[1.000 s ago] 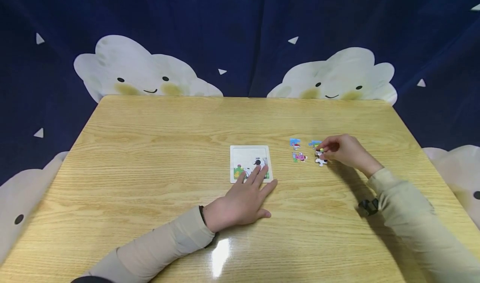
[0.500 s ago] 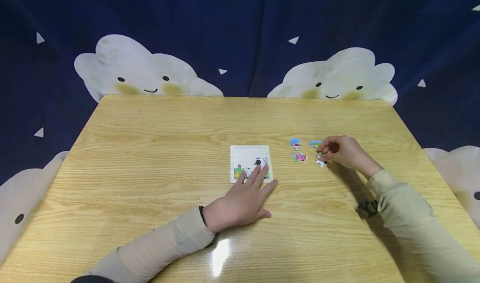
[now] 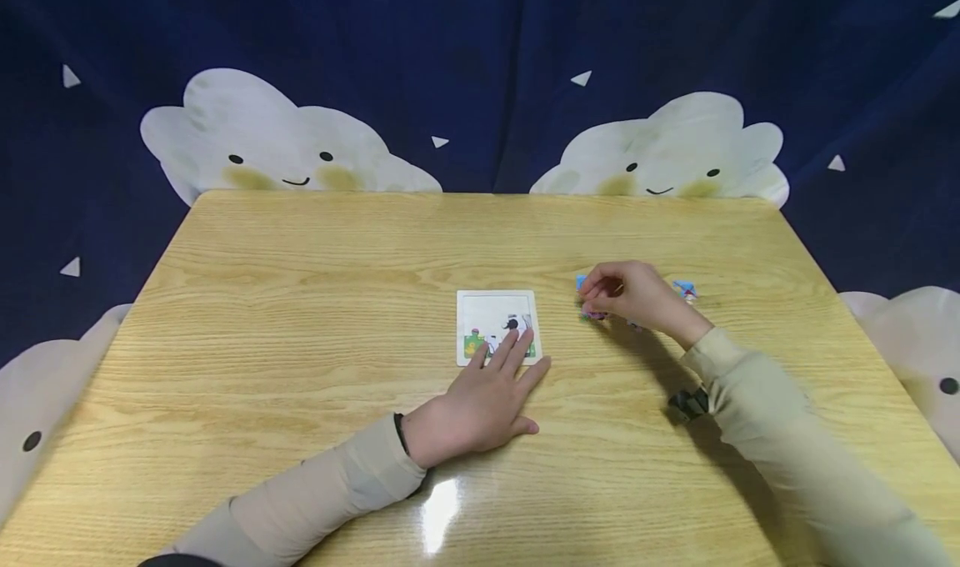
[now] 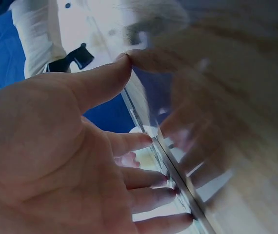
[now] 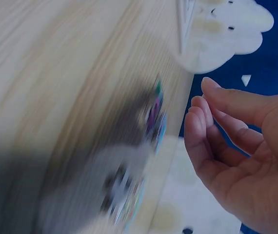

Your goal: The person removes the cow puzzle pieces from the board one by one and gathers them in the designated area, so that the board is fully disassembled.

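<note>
A square white-framed puzzle tray [image 3: 497,294] lies mid-table, its lower part filled with pieces showing a duck and a black-and-white animal. Spread fingers of my left hand [image 3: 487,404] rest across the tray's lower right, covering some of the picture. To its right my right hand [image 3: 637,294] hovers over loose jigsaw pieces, fingers bent and thumb close to them; no piece shows between them in the right wrist view. Under the fingertips are a blue piece [image 3: 581,281] and a pink piece [image 3: 597,315]; a blue-and-red piece [image 3: 684,289] lies right of the hand. Other pieces are partly hidden.
A light wooden table [image 3: 315,300] carries it all, with a glare spot near its front. Behind hangs a dark blue curtain [image 3: 465,50] with smiling clouds. A black wrist device [image 3: 688,403] hangs below the right sleeve.
My right hand has moved left from the far-right pieces to above the blue and pink ones, uncovering the blue-and-red piece. The left hand stays on the tray. The head view has shifted slightly.
</note>
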`<move>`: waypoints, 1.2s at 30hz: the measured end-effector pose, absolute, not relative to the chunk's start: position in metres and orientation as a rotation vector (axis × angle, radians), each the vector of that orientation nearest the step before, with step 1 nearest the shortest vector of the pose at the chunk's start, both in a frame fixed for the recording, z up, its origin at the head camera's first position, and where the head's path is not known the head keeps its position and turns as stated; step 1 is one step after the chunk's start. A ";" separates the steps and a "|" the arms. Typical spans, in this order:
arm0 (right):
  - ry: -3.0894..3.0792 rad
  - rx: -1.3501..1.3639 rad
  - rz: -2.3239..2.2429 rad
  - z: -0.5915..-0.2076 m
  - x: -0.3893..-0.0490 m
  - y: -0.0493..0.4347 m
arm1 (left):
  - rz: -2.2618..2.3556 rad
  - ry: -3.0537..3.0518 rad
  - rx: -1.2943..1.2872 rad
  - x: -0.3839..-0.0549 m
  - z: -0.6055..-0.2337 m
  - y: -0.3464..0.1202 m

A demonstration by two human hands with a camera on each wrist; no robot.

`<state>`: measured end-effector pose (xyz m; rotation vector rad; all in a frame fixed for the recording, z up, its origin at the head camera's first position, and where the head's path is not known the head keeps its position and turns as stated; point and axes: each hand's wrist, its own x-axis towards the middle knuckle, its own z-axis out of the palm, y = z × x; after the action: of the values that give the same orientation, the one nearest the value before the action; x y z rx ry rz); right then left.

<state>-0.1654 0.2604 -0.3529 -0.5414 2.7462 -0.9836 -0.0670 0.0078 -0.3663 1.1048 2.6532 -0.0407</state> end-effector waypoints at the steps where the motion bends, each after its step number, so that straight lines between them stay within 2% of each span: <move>1: 2.740 -0.564 -0.991 -0.353 -0.167 0.254 | -0.041 2.655 1.104 -0.067 -0.366 0.008; 12: 2.617 -0.692 -1.025 -0.361 -0.175 0.199 | -0.024 2.642 1.134 -0.063 -0.364 0.004; 24: 2.520 -0.779 -1.034 -0.361 -0.171 0.188 | 0.041 2.608 1.172 -0.054 -0.363 -0.006; 36: 2.507 -0.604 -0.989 -0.357 -0.172 0.180 | 0.040 2.595 1.128 -0.054 -0.365 -0.002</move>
<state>-0.1722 0.1802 -0.3565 -0.6037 2.5067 -0.9889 -0.0541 -0.0024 -0.3651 1.1281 2.5954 0.0405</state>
